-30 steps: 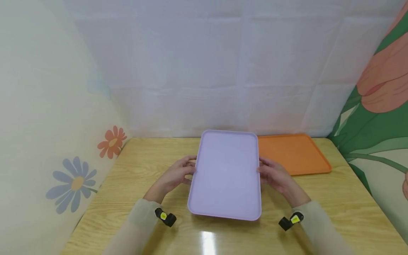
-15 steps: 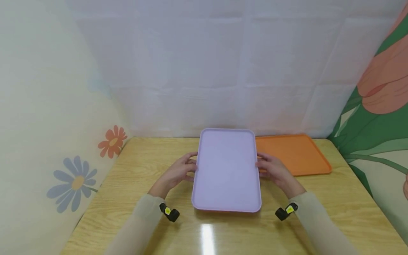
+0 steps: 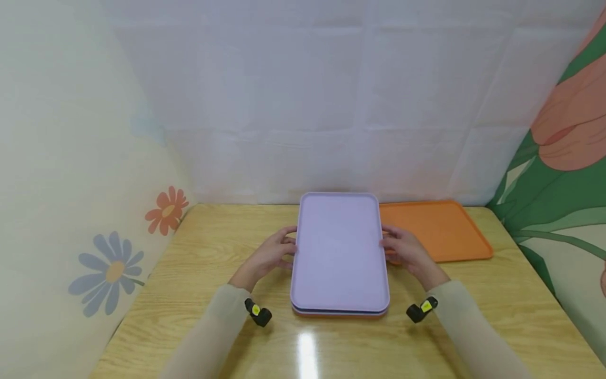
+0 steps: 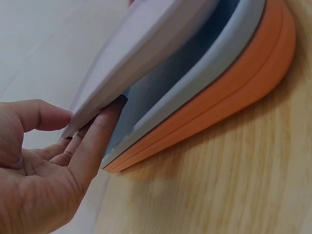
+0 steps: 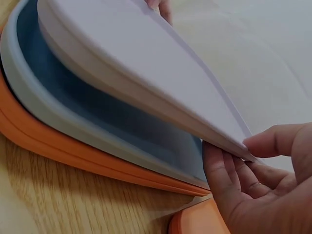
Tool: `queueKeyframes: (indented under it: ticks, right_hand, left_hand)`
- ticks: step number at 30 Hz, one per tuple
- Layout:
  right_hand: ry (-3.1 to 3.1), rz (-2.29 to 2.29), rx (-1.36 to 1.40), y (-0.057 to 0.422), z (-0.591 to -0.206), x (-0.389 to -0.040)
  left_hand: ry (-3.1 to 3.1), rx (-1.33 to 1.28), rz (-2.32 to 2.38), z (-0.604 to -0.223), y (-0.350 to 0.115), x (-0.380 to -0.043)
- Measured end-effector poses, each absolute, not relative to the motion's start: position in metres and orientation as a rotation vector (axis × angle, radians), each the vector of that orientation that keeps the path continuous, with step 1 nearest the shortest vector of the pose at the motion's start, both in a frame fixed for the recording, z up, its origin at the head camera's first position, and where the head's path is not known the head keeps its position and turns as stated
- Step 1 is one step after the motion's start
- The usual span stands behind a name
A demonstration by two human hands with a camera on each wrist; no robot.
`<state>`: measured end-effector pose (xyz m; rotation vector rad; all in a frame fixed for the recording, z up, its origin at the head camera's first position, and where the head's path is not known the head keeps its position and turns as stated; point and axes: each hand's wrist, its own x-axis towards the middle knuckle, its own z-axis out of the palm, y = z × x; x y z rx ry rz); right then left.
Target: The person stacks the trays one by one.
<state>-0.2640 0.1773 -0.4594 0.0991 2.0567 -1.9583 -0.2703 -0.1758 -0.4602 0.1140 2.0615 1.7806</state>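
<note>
Both hands hold a pale lilac tray (image 3: 340,252) by its long sides, just over a stack of trays. My left hand (image 3: 273,253) grips the left edge, thumb on the rim and fingers beneath, as the left wrist view shows. On the opposite side my right hand (image 3: 407,251) pinches the right edge the same way. Under the lilac tray lies a blue-grey tray (image 4: 195,80), and below that orange trays (image 4: 234,100) rest on the table. A dark gap shows between the lilac tray and the blue-grey one in both wrist views.
Another orange tray (image 3: 437,231) lies flat at the back right, close beside the stack. The wooden table (image 3: 213,242) ends at a white cloth backdrop (image 3: 284,105). Flower-printed panels (image 3: 94,158) stand along the sides.
The lilac tray has come down and straightened, lining up over the stack, whose lower edges now show at the front. Both hands have moved with it, still gripping its sides.
</note>
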Motion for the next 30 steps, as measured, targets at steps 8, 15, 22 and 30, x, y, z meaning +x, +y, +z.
queueKeyframes:
  ticks: [8,15,22,30]
  right_hand:
    - [2.146,-1.866,0.129,0.1766,-0.4635,-0.2658]
    - [2.2,-1.81,0.141,0.1751,-0.4657,-0.2677]
    - [2.231,-1.79,0.111,0.1711,-0.4673,-0.2688]
    - [2.326,-1.708,0.063,0.1688,-0.4654,-0.267]
  left_hand:
    - [2.077,0.096,1.77,-0.4599,-0.1713,-0.268]
    - [2.103,0.092,1.747,-0.4606,-0.1697,-0.2679]
    - [2.158,0.073,1.693,-0.4613,-0.1736,-0.2695]
    - [2.209,0.081,1.624,-0.4613,-0.1748,-0.2711]
